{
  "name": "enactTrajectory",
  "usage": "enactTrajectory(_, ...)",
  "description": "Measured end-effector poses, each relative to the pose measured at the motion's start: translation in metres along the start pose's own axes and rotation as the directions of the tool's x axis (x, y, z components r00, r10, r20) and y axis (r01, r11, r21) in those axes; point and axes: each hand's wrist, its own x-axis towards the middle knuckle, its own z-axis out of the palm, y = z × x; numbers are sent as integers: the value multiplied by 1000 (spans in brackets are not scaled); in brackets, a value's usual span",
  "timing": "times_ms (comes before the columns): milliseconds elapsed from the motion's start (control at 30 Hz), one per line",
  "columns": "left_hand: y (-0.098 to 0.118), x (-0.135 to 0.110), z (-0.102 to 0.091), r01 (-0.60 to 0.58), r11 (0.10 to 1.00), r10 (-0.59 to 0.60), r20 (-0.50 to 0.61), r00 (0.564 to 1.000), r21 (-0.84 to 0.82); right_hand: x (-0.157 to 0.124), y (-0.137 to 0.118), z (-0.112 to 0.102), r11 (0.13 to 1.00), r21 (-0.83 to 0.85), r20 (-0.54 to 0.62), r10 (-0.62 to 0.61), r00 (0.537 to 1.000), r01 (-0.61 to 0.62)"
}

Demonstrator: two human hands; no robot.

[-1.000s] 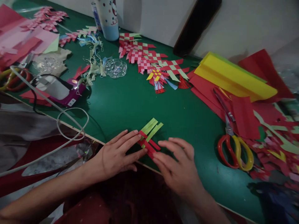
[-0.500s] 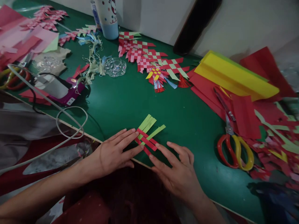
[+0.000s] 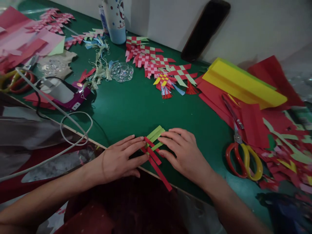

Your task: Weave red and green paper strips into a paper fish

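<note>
Red paper strips (image 3: 161,177) and light green paper strips (image 3: 154,132) cross each other in a small weave near the table's front edge. My left hand (image 3: 122,157) lies with its fingers stretched out, their tips pressing on the weave's left side. On the other side, my right hand (image 3: 181,146) has its fingers bent in, with fingertips at the green strips and thumb by the end of a red strip. One long red strip slants down past the table edge, between the two hands. Some of the crossings are hidden under my left fingertips.
Scissors (image 3: 243,156) lie at right beside red sheets, a yellow sheet (image 3: 243,83) and paper scraps. Woven paper fish (image 3: 156,60), a dish of small beads (image 3: 122,72), a tumbler (image 3: 117,24) and tassels stand behind. A white cable (image 3: 73,122) loops at left.
My right hand has moved up and closed in on the strips. A long red strip now swings down toward me, over the table edge. My left hand stays nearly where it was.
</note>
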Motion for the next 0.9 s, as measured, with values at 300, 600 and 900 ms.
enactTrajectory(300,2,19,1,18,1000,-18,16,1000,-3,10,8,9,999,38,33,14,999,-16)
enactTrajectory(600,-1,19,2,6,998,-5,9,1000,-66,14,9,12,995,78,17,56,998,-57)
enactTrajectory(900,12,30,4,101,995,-101,-27,994,-5,15,11,14,989,135,-27,63,998,-58)
